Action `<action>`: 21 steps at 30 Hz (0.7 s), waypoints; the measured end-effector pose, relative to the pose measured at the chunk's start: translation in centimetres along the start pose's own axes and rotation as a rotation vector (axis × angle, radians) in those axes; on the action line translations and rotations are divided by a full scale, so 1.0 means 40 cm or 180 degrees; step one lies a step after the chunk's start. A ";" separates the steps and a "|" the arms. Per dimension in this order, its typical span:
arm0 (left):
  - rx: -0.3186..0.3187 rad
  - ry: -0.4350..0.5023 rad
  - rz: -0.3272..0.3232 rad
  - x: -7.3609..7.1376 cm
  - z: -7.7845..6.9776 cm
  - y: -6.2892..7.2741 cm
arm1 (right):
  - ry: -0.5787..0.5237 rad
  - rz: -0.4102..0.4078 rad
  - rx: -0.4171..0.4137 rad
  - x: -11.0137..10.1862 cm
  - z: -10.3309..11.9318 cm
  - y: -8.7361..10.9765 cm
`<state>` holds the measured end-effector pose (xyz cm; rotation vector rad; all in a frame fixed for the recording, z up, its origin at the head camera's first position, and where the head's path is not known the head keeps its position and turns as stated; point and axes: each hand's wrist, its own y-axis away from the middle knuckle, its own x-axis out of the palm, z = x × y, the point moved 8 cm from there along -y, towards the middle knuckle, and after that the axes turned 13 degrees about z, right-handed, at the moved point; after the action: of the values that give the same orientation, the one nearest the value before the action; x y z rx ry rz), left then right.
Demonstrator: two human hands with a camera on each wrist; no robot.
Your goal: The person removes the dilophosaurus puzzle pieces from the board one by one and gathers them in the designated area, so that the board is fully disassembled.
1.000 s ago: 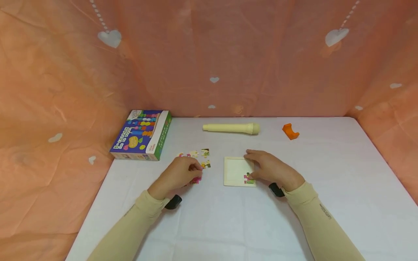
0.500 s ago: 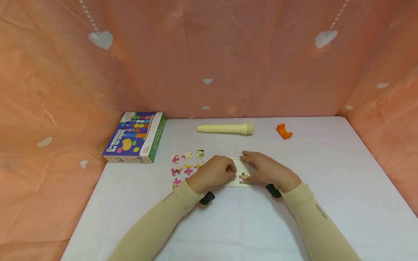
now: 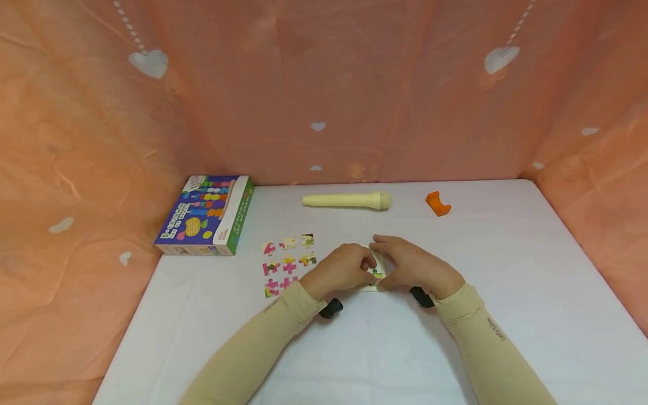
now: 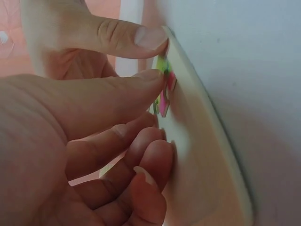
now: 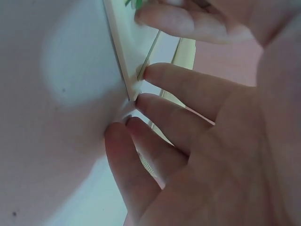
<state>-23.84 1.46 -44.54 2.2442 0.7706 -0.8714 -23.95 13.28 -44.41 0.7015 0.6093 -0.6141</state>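
My left hand [image 3: 344,271] is over the shallow cream puzzle tray [image 4: 207,155], its thumb and fingertips pinching a small pink-and-green puzzle piece [image 4: 163,102] down at the tray's surface. Fingers partly cover the piece, so its outline is unclear. My right hand [image 3: 417,267] spans the tray's right side, thumb by the near right corner and fingers at the far edge. In the right wrist view those fingers are extended, touching the tray's edge and the cloth. Left of the tray, several loose puzzle pieces [image 3: 271,268] lie in rows, some hidden by the left hand.
A colourful game box [image 3: 202,216] stands at the back left. A cream microphone-shaped stick [image 3: 346,201] lies behind the tray, and an orange notched block [image 3: 437,203] sits to its right. Orange heart-patterned cloth [image 3: 324,84] walls off the back and sides of the white table [image 3: 405,360].
My left hand has moved right, from the loose pieces to the tray, and lies close to the right thumb. The right hand has stayed at the tray. The head view has shifted slightly.
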 end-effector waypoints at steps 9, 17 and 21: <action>-0.0016 -0.0068 -0.0028 0.009 0.000 -0.007 | 0.0080 -0.0015 -0.0005 0.001 0.002 -0.006; 0.0036 -0.0016 -0.0182 0.004 -0.002 -0.004 | 0.0200 -0.0028 -0.0033 0.001 0.004 -0.008; 0.0052 0.0000 -0.0260 -0.002 -0.002 -0.001 | 0.0239 -0.0028 -0.0053 0.001 0.004 -0.011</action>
<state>-23.89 1.53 -44.42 2.2404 0.8632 -0.9190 -24.19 12.87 -44.50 0.7090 0.6866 -0.5921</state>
